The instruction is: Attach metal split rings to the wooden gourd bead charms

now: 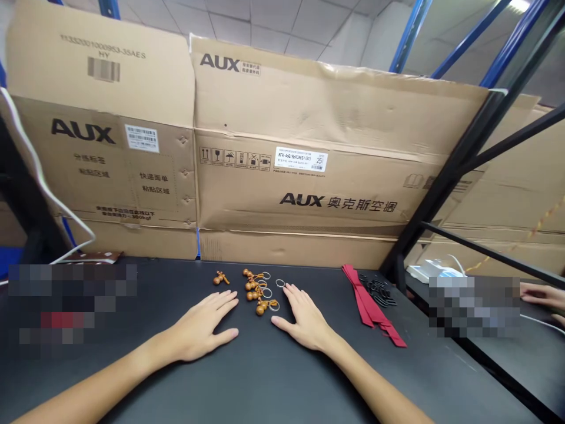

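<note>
Left hand [198,327] laid flat on the black worktable [419,377], palm down, fingers spread: released, nothing grasped. Right hand [304,318] posed the same way, also released, with the thumb angled toward the left hand. Both bare forearms are extended in from the near edge of the view, angled toward each other.

Wooden gourd charms [253,288] are clustered between the hands and slightly farther out, with metal key rings [266,292] looped to them. The left-hand fingertips [233,300] are near the cluster, not touching it. A loose key ring [280,283] lies just beside the right-hand fingertips [288,287]. One more gourd charm [220,278] is set apart, far of the left hand. No object is seen between the hands and the charms.

Right of the right hand, red ribbon strips [371,303] lie just beside a heap of small black plastic pieces [377,290]. Flattened AUX cartons [282,106] stand along the far edge, backed by a blue rack beam [410,35]. A black steel rack frame [468,159] crosses the right side. A white cable [44,176] runs down on the left. An item at near left [70,306] is pixelated, so it cannot be identified. Far right, a co-worker's hand [541,296] is seen on a separate lower table [485,365], beyond a white device [424,272].
</note>
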`<state>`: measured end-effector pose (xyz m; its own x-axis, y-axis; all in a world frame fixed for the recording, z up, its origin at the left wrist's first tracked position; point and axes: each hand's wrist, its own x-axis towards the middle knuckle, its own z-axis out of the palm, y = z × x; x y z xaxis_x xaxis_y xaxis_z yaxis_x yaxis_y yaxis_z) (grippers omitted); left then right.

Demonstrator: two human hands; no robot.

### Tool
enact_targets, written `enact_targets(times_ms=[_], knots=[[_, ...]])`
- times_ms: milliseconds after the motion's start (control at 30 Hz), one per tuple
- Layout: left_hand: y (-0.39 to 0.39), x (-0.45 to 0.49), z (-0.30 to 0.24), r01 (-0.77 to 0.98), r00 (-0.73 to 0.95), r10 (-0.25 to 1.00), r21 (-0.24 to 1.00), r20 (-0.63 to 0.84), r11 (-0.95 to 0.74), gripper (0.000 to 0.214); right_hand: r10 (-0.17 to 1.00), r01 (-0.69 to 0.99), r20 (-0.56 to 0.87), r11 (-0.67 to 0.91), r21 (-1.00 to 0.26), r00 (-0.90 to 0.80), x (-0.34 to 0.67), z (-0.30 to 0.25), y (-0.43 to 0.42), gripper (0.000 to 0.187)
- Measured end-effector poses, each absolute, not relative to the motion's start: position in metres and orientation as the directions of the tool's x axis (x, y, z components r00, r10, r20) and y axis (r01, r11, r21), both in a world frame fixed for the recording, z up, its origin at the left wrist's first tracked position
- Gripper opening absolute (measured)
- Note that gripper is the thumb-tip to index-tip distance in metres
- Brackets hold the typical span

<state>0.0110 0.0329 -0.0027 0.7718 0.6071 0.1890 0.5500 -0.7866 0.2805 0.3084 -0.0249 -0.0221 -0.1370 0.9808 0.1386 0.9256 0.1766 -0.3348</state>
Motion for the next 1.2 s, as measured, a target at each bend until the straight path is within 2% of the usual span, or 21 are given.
enact_targets(times_ms=[100,233,367,467,600,767,1000,1100,1200], knots=[[0.037,0.013,-0.002,0.551,0.775,0.595,0.233,0.214,-0.801,0.054,0.979,0.920,0.138,0.189,-0.344,-0.150,0.310,-0.019,-0.022,0.085],[0.056,0.015,-0.005,0.537,0.753,0.562,0.174,0.343,-0.826,0.045,0.966,0.892,0.136,0.256,-0.372,-0.221,0.314,-0.013,-0.018,0.081],[0.074,0.014,-0.011,0.626,0.668,0.653,0.206,0.357,-0.752,0.049,0.952,0.877,0.158,0.304,-0.373,-0.263,0.318,-0.014,-0.015,0.074],[0.075,0.013,-0.012,0.620,0.668,0.660,0.234,0.343,-0.749,0.043,0.935,0.867,0.235,0.337,-0.368,-0.264,0.320,-0.019,-0.014,0.061],[0.068,0.014,-0.009,0.586,0.667,0.627,0.236,0.402,-0.775,0.030,0.898,0.849,0.382,0.366,-0.381,-0.216,0.322,-0.025,-0.012,0.037],[0.065,0.015,-0.009,0.557,0.681,0.598,0.230,0.422,-0.798,0.028,0.856,0.841,0.477,0.400,-0.364,-0.201,0.325,-0.028,-0.008,0.024],[0.067,0.015,-0.014,0.529,0.681,0.594,0.273,0.428,-0.803,0.026,0.871,0.854,0.453,0.376,-0.359,-0.192,0.327,-0.025,-0.009,0.016],[0.067,0.015,-0.013,0.506,0.685,0.589,0.302,0.429,-0.808,0.024,0.880,0.882,0.427,0.358,-0.307,-0.208,0.327,-0.023,-0.011,0.015],[0.056,0.018,-0.008,0.411,0.727,0.530,0.342,0.437,-0.845,0.023,0.876,0.899,0.431,0.351,-0.262,-0.216,0.324,-0.023,-0.012,0.017]])
